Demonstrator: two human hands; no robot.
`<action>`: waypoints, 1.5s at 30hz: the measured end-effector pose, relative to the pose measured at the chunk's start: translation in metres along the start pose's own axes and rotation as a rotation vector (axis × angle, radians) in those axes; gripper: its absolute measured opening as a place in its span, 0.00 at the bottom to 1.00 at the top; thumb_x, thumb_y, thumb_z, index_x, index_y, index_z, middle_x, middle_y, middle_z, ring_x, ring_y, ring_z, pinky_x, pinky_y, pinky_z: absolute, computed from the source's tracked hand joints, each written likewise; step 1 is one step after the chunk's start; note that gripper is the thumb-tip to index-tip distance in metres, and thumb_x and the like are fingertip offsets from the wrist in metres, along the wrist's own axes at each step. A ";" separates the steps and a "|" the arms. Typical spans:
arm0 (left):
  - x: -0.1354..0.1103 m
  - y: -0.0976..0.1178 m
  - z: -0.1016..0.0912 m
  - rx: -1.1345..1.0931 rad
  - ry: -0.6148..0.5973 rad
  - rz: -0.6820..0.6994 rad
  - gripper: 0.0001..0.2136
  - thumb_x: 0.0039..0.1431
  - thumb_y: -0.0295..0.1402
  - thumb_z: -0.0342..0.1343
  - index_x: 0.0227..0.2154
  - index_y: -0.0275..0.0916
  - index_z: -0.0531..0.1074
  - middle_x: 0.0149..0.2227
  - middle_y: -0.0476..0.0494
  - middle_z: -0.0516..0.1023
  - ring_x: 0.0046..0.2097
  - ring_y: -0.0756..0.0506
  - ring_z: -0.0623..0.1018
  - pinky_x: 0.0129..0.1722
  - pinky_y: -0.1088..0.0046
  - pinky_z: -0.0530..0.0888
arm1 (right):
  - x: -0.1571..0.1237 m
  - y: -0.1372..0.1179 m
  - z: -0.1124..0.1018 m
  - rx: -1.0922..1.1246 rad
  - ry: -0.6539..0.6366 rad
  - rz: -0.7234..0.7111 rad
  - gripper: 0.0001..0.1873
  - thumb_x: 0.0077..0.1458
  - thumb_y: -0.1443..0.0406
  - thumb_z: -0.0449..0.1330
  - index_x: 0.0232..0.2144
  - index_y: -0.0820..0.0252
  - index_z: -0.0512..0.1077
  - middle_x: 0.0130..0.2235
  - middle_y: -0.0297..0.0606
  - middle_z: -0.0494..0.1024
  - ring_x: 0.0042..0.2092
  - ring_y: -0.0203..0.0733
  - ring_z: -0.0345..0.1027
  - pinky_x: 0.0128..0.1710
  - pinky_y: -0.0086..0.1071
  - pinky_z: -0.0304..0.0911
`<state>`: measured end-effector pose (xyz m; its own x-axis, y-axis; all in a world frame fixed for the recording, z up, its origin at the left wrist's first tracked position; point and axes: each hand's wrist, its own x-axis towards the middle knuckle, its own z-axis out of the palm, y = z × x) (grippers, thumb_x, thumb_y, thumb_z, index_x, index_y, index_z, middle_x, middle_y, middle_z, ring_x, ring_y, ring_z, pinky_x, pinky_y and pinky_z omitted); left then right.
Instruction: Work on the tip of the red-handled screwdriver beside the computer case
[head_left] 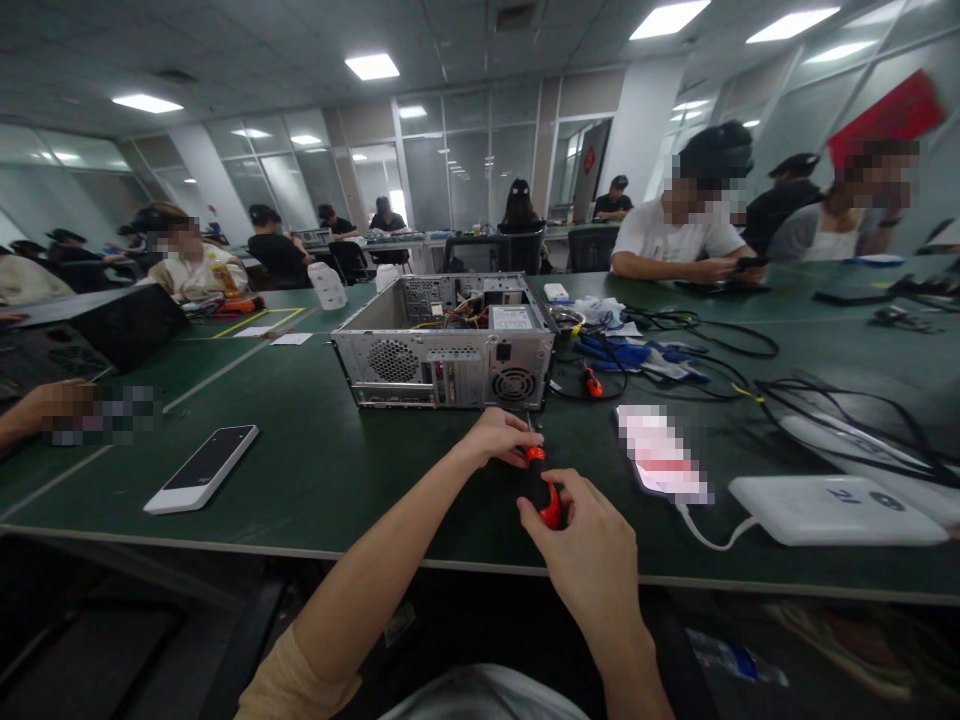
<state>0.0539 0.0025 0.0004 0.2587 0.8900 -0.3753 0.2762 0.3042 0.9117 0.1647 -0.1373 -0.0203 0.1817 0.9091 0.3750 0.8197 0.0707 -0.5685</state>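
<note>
A screwdriver with a black and red handle points away from me toward the computer case. My right hand is closed around the rear of its handle. At the front of the tool, my left hand has its fingers drawn together against the shaft, close to the red collar. Just beyond stands the open metal computer case, its back panel facing me and cables and a power supply showing inside. The screwdriver's tip lies near the lower right corner of that panel; its exact contact is hard to see.
On the green table lie a white handheld device, a lit phone and a cabled white power bank. Blue gloves, another screwdriver and black cables are at right. A person's hand rests at left.
</note>
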 end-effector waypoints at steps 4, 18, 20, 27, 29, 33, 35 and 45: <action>0.000 0.000 0.001 -0.041 0.003 -0.015 0.06 0.52 0.25 0.66 0.32 0.30 0.74 0.24 0.48 0.77 0.22 0.53 0.75 0.29 0.74 0.79 | 0.000 -0.001 0.000 -0.014 0.014 -0.052 0.12 0.54 0.59 0.61 0.41 0.54 0.73 0.37 0.36 0.75 0.39 0.45 0.69 0.37 0.35 0.60; 0.006 -0.004 -0.003 -0.116 -0.065 -0.022 0.05 0.53 0.26 0.65 0.30 0.31 0.74 0.25 0.47 0.77 0.25 0.52 0.77 0.34 0.72 0.79 | 0.001 -0.003 -0.007 0.035 -0.209 0.086 0.25 0.66 0.48 0.41 0.53 0.53 0.67 0.30 0.38 0.78 0.29 0.47 0.73 0.30 0.33 0.55; 0.005 -0.003 -0.003 -0.120 -0.069 -0.028 0.04 0.54 0.26 0.64 0.30 0.32 0.74 0.26 0.47 0.78 0.26 0.52 0.77 0.35 0.72 0.79 | 0.001 -0.003 -0.006 0.090 -0.182 0.087 0.24 0.65 0.49 0.44 0.52 0.52 0.68 0.31 0.37 0.79 0.29 0.45 0.72 0.30 0.33 0.55; 0.002 -0.001 -0.001 0.039 0.011 -0.004 0.09 0.54 0.31 0.65 0.34 0.31 0.74 0.24 0.47 0.77 0.23 0.50 0.77 0.29 0.71 0.79 | 0.003 -0.002 -0.003 0.081 -0.007 0.085 0.20 0.54 0.51 0.61 0.45 0.53 0.71 0.29 0.32 0.76 0.29 0.42 0.70 0.32 0.32 0.58; 0.001 -0.001 -0.002 0.056 -0.006 0.012 0.12 0.52 0.35 0.67 0.34 0.31 0.75 0.24 0.46 0.78 0.23 0.50 0.77 0.28 0.72 0.78 | 0.003 0.000 -0.003 0.085 0.022 0.066 0.19 0.52 0.52 0.63 0.44 0.53 0.71 0.28 0.30 0.74 0.29 0.41 0.70 0.32 0.32 0.58; 0.002 -0.003 -0.004 0.049 -0.003 0.016 0.15 0.45 0.35 0.71 0.32 0.31 0.75 0.24 0.46 0.78 0.23 0.50 0.77 0.29 0.72 0.78 | 0.002 0.002 0.003 0.077 0.052 -0.008 0.19 0.51 0.54 0.64 0.44 0.54 0.72 0.30 0.32 0.75 0.31 0.41 0.70 0.32 0.32 0.58; 0.003 -0.004 -0.005 0.026 0.018 0.016 0.17 0.41 0.33 0.73 0.32 0.30 0.75 0.24 0.47 0.78 0.23 0.51 0.76 0.30 0.72 0.79 | 0.001 0.001 0.007 0.069 0.050 -0.045 0.21 0.50 0.52 0.65 0.44 0.55 0.72 0.32 0.34 0.76 0.33 0.43 0.70 0.32 0.32 0.59; 0.002 -0.002 -0.003 -0.103 -0.020 -0.005 0.11 0.48 0.28 0.70 0.30 0.30 0.74 0.25 0.47 0.78 0.24 0.53 0.76 0.31 0.74 0.78 | 0.000 -0.008 0.008 -0.064 -0.075 0.007 0.24 0.64 0.47 0.48 0.52 0.54 0.67 0.34 0.39 0.80 0.33 0.48 0.75 0.30 0.33 0.55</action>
<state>0.0511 0.0044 -0.0013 0.2765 0.8816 -0.3826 0.1814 0.3431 0.9216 0.1542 -0.1347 -0.0216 0.1486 0.9378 0.3138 0.8520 0.0397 -0.5221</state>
